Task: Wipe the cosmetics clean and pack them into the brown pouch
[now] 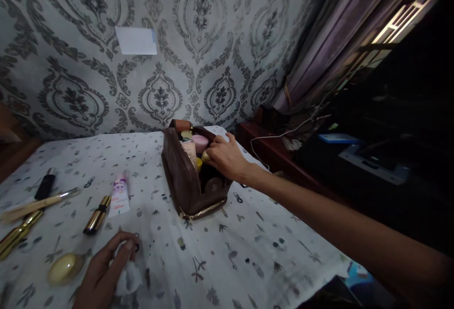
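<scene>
An open brown toiletry bag (179, 172) stands upright on the patterned white cloth, its front zip undone. My right hand (227, 157) reaches into its right side, fingers closed around a small gold round-topped item (205, 156). Beside it in the bag are a pink-lidded jar (200, 143), a beige tube (190, 152) and a yellow item (199, 164). At the lower left, my left hand (108, 267) pinches a crumpled whitish wipe or tissue (129, 278). Near that hand lie a gold oval item (65, 268), a black-and-gold bottle (97, 215) and a white-and-purple tube (119, 197).
Further left lie a black bottle (45, 185), a wooden-handled brush (39, 204) and a gold tube (20, 234). A patterned wall (198, 72) rises behind the cloth. On the right, a white cable (271, 136) runs over a dark red wooden surface (275, 154).
</scene>
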Available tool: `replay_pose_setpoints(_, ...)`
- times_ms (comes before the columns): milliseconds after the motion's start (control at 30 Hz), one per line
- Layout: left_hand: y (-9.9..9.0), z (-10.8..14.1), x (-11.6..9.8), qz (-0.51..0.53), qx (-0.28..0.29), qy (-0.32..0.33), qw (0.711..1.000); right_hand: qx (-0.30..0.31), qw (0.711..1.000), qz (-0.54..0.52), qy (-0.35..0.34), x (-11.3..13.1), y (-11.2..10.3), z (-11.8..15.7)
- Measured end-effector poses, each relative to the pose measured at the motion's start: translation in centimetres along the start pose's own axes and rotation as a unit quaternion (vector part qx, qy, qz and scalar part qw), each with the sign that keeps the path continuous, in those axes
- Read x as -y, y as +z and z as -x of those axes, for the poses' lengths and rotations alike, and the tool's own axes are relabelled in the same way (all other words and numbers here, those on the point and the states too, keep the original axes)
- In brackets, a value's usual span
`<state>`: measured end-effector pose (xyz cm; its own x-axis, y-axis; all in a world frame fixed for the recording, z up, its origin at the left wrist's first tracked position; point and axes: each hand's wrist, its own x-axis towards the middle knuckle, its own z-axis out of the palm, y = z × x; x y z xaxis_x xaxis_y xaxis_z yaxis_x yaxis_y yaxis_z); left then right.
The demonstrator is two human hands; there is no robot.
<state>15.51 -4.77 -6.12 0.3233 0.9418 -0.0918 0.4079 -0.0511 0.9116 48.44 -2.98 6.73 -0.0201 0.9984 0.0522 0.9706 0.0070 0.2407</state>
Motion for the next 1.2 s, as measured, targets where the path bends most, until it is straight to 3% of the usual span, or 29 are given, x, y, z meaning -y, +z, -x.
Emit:
replay_pose_setpoints(467, 0.1, 0.0, 0.2, -0.004, 0.004, 0.016, 1.000, -0.020, 0.999, 0.002, -0.036, -0.5, -0.4, 0.5)
replay_pose_setpoints(700, -0.1, -0.1, 0.3, -0.015, 0.013, 0.025, 0.999, 0.005, 0.999, 0.019, -0.033, -0.5, 0.0, 0.4)
replay_pose_setpoints(867, 0.1, -0.1, 0.1, 0.000, 0.008, 0.010, 1.000, -0.009, 0.999, 0.004, -0.044, -0.9, -0.1, 0.5)
replay_pose_setpoints(967, 0.2, -0.1, -0.2, -0.006, 0.004, 0.015, 1.000, -0.058, 0.997, -0.018, -0.057, -1.1, 0.0, 1.0)
replay_pose_setpoints(1100, 0.0, -0.1, -0.8, -0.002, 0.020, 0.021, 1.000, -0.183, 0.967, -0.135, -0.113, 1.0, 0.7, 2.8)
replay_pose_setpoints(1200, 0.0, -0.1, -1.2, 0.007, 0.016, 0.023, 1.000, -0.207, 0.908, -0.305, -0.201, 4.7, 0.5, 5.2)
